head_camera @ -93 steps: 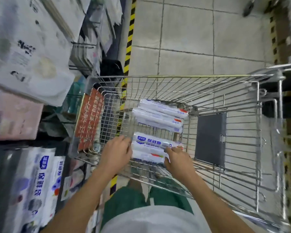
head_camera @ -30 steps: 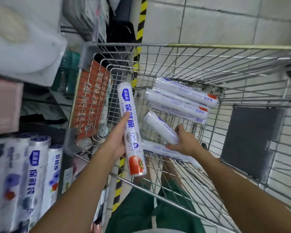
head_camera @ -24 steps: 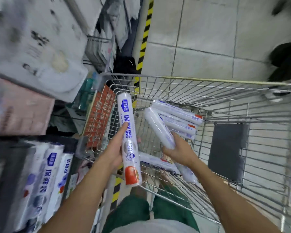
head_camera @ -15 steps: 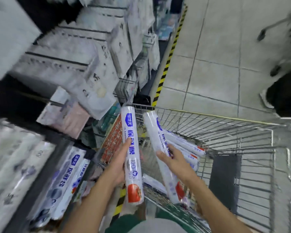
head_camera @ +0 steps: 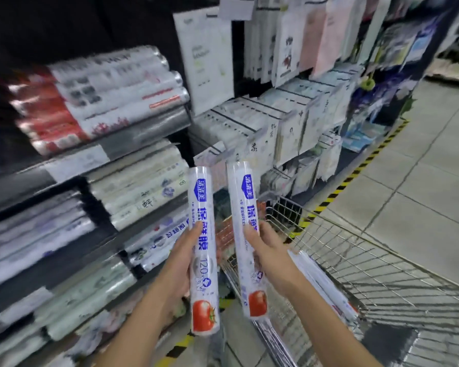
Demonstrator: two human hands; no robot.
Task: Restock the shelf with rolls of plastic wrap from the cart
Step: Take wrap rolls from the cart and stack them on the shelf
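The left grip (head_camera: 182, 263) is clasping one roll of plastic wrap (head_camera: 200, 192), whose label is showing a blue badge, the blue characters 保鲜膜, "120" and a red tomato near the bottom. The right grip (head_camera: 272, 258) is clasping a second roll (head_camera: 243, 192) bearing the same print (the hand is covering its middle). The two are standing upright, side by side but apart, between the stocked shelf (head_camera: 77, 160) and the wire cart (head_camera: 355, 260), where more rolls (head_camera: 321, 282) are lying, too blurred for counting.
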